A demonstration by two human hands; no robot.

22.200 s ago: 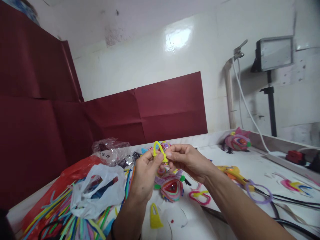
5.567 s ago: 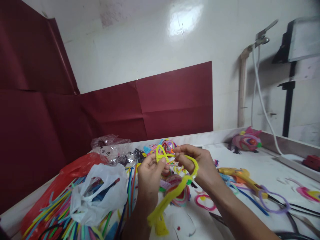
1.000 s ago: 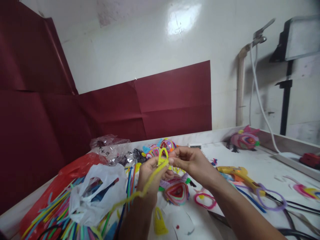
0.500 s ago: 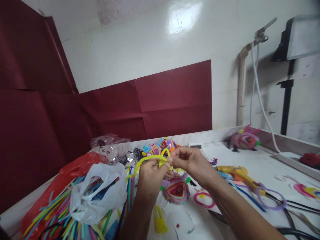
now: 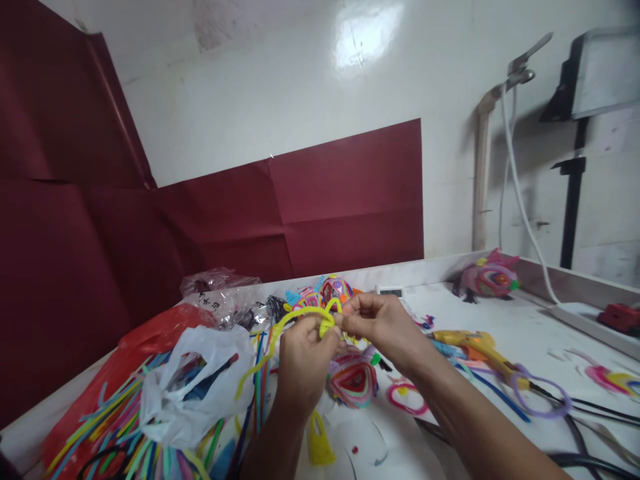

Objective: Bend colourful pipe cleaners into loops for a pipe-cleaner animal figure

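Over the middle of the table, my left hand (image 5: 306, 357) pinches a bent yellow pipe cleaner (image 5: 287, 317), whose loose end trails down to the left. Thumb and fingers of my right hand (image 5: 376, 325) close on the same piece, where it forms a small loop and a tight coil. Just below my hands lies a multicoloured pipe-cleaner shape (image 5: 354, 380) with a red centre. Nearer me rests a yellow triangular piece (image 5: 320, 440), and to the right a pink ring (image 5: 407, 398) with yellow inside.
Many loose pipe cleaners (image 5: 133, 427) spill from a red bag (image 5: 155, 331) at left, beside a white plastic bag (image 5: 200, 380). A yellow glue gun (image 5: 475, 343) and purple ring (image 5: 545, 403) lie right. A pink fish-like figure (image 5: 490, 277) and power strip (image 5: 595, 327) stand farther back.
The yellow pipe cleaner's free end has swung down to the left of my left hand. Its coil shows more plainly between my fingers. Both hands have barely shifted.
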